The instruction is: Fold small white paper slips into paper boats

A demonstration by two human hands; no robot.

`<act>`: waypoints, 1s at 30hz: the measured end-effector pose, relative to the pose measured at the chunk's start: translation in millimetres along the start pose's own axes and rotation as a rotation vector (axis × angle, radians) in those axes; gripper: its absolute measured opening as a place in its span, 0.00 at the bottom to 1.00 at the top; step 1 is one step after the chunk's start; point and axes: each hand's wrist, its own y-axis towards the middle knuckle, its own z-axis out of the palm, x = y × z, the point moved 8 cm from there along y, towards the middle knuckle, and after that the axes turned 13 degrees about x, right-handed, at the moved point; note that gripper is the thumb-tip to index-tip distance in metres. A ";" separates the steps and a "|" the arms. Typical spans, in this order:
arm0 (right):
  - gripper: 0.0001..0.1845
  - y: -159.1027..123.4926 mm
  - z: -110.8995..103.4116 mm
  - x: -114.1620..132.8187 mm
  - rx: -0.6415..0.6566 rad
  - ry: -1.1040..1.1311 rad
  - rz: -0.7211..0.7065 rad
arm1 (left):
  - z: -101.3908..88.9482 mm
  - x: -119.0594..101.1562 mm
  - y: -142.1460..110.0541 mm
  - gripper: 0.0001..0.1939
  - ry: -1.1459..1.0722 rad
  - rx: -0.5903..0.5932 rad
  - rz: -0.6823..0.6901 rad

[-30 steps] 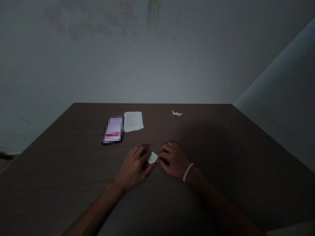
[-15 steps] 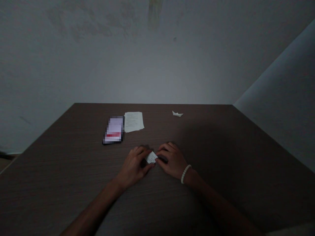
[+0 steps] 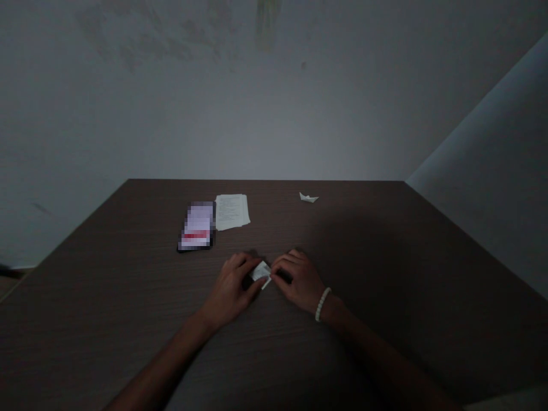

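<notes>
A small folded piece of white paper point(image 3: 260, 272) lies low over the table between my two hands. My left hand point(image 3: 233, 288) grips its left side, fingers along the upper edge and thumb at the lower edge. At the paper's right corner, my right hand point(image 3: 298, 279) pinches with thumb and forefinger; a beaded bracelet point(image 3: 322, 304) circles that wrist. The paper's outer ends are partly hidden by my fingers.
On the dark wooden table point(image 3: 171, 354), a phone point(image 3: 197, 227) with a blurred screen lies beside a stack of printed paper sheets point(image 3: 231, 211). A small folded paper boat point(image 3: 308, 198) stands near the back edge. Behind rises a stained wall point(image 3: 274, 114).
A flap of the paper has shifted, so its face looks different and a lower edge sticks out. My right fingers have closed to a tighter pinch at its corner.
</notes>
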 end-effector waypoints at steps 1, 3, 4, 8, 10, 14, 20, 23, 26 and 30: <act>0.02 -0.1 -1.1 1.0 -0.007 0.004 -0.005 | -1.8 0.5 0.0 0.15 0.003 -0.021 -0.007; 0.02 -0.2 -2.7 2.4 -0.019 0.009 -0.011 | -5.4 0.5 -0.1 0.13 0.004 -0.062 -0.001; 0.02 -0.3 -3.4 2.6 -0.026 0.008 -0.011 | -6.6 -0.1 -0.1 0.12 0.002 -0.072 0.009; 0.03 -1.5 -6.0 2.1 -0.070 0.001 -0.020 | -9.0 -5.7 0.0 0.11 -0.008 -0.055 0.065; 0.01 -2.5 -7.9 -0.1 -0.107 0.004 -0.010 | -11.5 -9.7 -1.0 0.12 -0.001 -0.063 0.093; 0.03 -3.2 -7.9 0.6 -0.116 -0.006 -0.057 | -15.5 -17.2 -5.1 0.11 0.055 -0.112 0.159; 0.06 -6.8 -11.4 6.6 -0.095 -0.179 -0.123 | -12.5 -16.7 -10.7 0.10 0.241 -0.161 0.181; 0.07 -7.0 -10.0 11.6 -0.044 -0.304 -0.154 | -7.6 -19.1 -11.1 0.10 0.363 -0.121 0.207; 0.08 -6.5 -8.1 14.0 -0.001 -0.371 -0.179 | -4.1 -20.7 -9.6 0.10 0.418 -0.072 0.220; 0.10 -5.5 -5.4 11.4 0.053 -0.378 -0.194 | 0.5 -16.6 -6.1 0.12 0.407 -0.002 0.178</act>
